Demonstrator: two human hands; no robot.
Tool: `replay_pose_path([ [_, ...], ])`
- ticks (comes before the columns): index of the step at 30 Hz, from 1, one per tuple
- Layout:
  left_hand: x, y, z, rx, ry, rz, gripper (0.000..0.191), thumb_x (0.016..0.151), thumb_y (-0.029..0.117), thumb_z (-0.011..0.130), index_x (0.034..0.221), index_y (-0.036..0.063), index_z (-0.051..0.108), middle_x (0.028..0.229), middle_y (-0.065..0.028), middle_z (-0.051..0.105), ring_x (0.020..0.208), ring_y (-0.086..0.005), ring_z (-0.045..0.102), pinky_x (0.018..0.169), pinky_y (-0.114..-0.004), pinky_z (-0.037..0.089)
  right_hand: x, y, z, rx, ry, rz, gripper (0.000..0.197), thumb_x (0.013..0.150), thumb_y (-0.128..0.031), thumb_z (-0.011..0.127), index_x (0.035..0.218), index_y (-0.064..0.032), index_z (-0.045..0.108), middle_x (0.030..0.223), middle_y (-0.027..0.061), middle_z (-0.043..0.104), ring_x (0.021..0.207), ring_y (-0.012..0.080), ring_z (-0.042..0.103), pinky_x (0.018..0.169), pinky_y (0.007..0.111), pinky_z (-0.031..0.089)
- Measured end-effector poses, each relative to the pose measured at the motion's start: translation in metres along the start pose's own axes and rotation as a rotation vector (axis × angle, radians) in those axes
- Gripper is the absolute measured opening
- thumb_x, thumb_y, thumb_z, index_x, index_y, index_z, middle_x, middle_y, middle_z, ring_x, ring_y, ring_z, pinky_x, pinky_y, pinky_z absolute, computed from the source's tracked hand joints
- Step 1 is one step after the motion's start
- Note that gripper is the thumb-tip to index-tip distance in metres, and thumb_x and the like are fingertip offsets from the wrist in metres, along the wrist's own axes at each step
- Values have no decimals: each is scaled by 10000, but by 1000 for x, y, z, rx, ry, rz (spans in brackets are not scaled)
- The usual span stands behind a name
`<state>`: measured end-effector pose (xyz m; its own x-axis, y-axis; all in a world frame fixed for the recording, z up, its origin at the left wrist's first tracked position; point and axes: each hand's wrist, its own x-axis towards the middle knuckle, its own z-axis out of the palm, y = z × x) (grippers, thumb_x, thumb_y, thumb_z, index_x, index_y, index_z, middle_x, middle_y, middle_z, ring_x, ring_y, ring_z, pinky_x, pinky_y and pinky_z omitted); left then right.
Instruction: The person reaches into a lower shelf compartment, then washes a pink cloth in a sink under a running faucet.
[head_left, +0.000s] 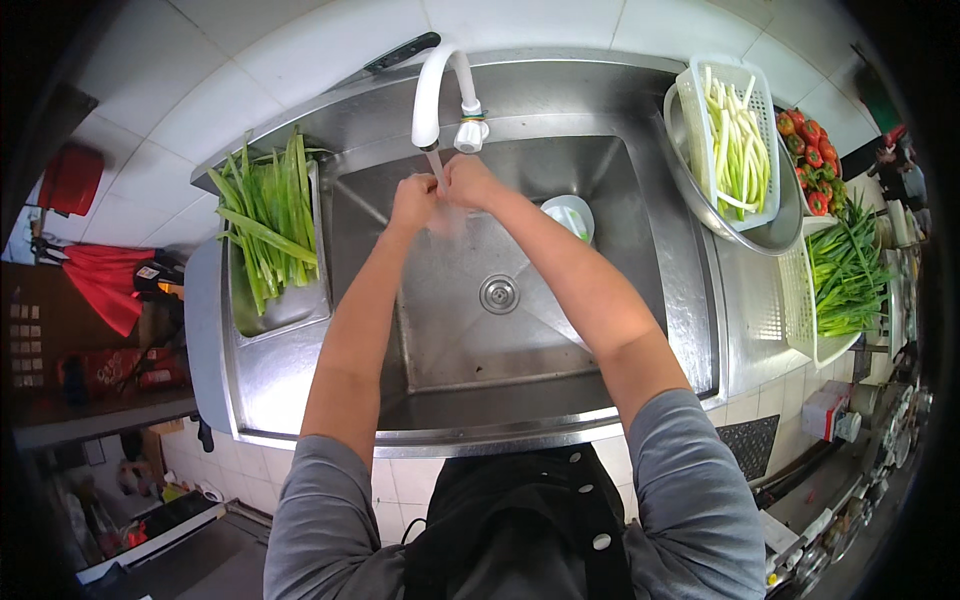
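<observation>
My left hand (416, 201) and my right hand (466, 182) are close together under the white gooseneck faucet (426, 97), over the back of a stainless steel sink (465, 352). A stream of water (436, 166) runs down between them. The fingers of both hands are bent inward. A blurred pinkish patch shows just below them, and I cannot tell what it is or whether anything is held. A white dish (583, 208) with a green-marked item in it sits on the sink floor, partly behind my right forearm. The round drain (499, 294) lies between my forearms.
Left of the basin, a steel tray (324, 289) holds long green stalks (274, 225). On the right, a perforated white basket (759, 97) of pale stalks rests in a steel bowl (791, 199). Beyond are red peppers (811, 146) and a basket (799, 300) of scallions (847, 262). A black handle (405, 51) lies behind the faucet.
</observation>
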<state>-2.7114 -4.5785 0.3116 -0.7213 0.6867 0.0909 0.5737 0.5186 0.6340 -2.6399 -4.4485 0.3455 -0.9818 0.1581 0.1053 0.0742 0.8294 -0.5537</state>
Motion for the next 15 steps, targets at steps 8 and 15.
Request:
replay_pose_path([
  [8,1,-46,15,-268,-203,-56,246,817,160,586,981,-18,627,872,-184,667,781,-223,649,707,-340,487,15,-31,-13,-61,-205,69,305,713,-178,686,880,69,622,922,219,622,890,361,621,767,402,504],
  [15,-8,-7,51,-474,-243,-88,334,879,228,523,1082,-32,581,979,-147,646,857,-199,604,761,-338,467,22,62,37,-247,-92,115,471,814,-236,623,1134,76,476,1058,261,599,973,340,624,802,417,517],
])
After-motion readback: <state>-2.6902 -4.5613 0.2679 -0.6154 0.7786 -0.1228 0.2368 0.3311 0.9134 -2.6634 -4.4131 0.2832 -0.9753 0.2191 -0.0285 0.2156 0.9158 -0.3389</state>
